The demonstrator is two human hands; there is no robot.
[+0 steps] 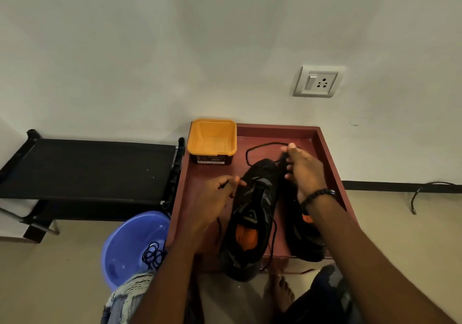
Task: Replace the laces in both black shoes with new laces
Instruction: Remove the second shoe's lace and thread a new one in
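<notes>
Head view, looking down over a low dark-red wooden tray table set against a pale wall. Two black lace-up shoes with orange insoles side by side on the tray, toes toward the wall: the left black shoe nearer the middle, heel hanging over the near edge; the right black shoe partly hidden under the right forearm. Left hand just left of the left shoe's eyelets, thumb and fingers pinching a thin black lace at the upper eyelets. Right hand raised above the toe end, fingers curled round another part of the same lace, a loop of it lying on the tray toward the wall; whether both pinched strands are one lace cannot be told for sure. Black beaded bracelet on the right wrist. More lace trailing down both sides of the left shoe toward the near edge.

Square orange plastic tub at the tray's far left corner. Round blue plastic basin on the floor left of the tray, a tangle of black laces inside. Black folding cot further left. White wall socket with switch above the tray.
</notes>
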